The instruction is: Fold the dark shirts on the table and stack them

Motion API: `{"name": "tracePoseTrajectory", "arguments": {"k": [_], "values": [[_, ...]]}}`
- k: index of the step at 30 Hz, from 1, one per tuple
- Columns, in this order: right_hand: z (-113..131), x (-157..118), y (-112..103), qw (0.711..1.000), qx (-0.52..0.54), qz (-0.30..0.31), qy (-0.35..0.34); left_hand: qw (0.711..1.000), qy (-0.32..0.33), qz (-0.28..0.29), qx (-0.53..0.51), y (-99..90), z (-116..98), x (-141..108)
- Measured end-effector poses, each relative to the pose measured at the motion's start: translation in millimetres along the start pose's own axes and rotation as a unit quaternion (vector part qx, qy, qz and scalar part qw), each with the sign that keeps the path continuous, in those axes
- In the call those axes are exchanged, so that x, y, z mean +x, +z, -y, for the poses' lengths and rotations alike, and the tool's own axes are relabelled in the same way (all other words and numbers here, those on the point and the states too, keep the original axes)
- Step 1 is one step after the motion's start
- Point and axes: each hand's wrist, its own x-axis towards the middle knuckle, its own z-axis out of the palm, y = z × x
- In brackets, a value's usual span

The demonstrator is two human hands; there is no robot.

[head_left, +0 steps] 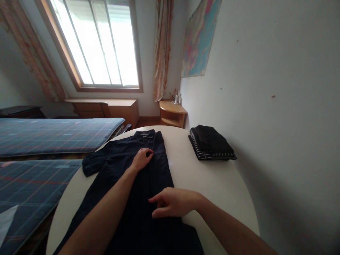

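Note:
A dark navy collared shirt (159, 170) lies spread on a round white table, its collar toward the window. One short sleeve reaches out to the left, while the right side runs in a straight edge with no sleeve showing there. My left hand (142, 159) rests on the upper front below the collar, thumb and fingers curled together at the cloth. Lower down, my right hand (172, 202) is over the shirt's right part, with index finger and thumb apart and the other fingers bent. Whether it touches the cloth is hard to tell.
The white table (215, 184) stands against the right wall. On its far right sits a stack of folded dark clothes (211, 143), some striped. Beds with plaid blue mattresses (53, 136) are at the left. A wooden desk (119, 102) and a corner shelf (172, 109) stand beyond.

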Motion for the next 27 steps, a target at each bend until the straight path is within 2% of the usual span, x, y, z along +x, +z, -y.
{"name": "tracePoseTrajectory", "arguments": {"k": [2, 3, 5, 7, 9, 15, 19, 22, 27], "values": [[1, 1, 2, 1.0, 0.026, 0.01, -0.005, 1.0, 0.017, 0.003, 0.016, 2.8, 2, -1], [1, 2, 3, 1.0, 0.022, -0.007, -0.009, 0.999, 0.022, 0.004, 0.025, 4.6, 2, -1], [-1, 4, 3, 0.996, -0.027, -0.084, -0.03, 0.999, 0.031, 0.008, 0.043, 8.0, 1, -1], [-3, 5, 3, 0.978, -0.097, -0.172, -0.061, 0.997, 0.041, 0.018, 0.059, 10.6, 0, -1], [-7, 5, 3, 0.964, -0.137, -0.211, -0.082, 0.996, 0.052, 0.028, 0.072, 12.2, -3, 1], [-26, 5, -1, 0.973, -0.153, -0.172, -0.016, 0.993, 0.061, 0.039, 0.097, 21.3, -7, 23], [-45, 5, -15, 0.966, -0.154, -0.208, 0.009, 0.993, 0.044, 0.029, 0.11, 32.2, -5, 45], [-56, 0, -28, 0.959, -0.153, -0.24, -0.001, 0.992, 0.025, 0.016, 0.119, 36.8, -4, 57], [-54, -17, -44, 0.952, -0.14, -0.271, -0.03, 0.99, -0.016, -0.016, 0.139, 33.0, -12, 61]]}}
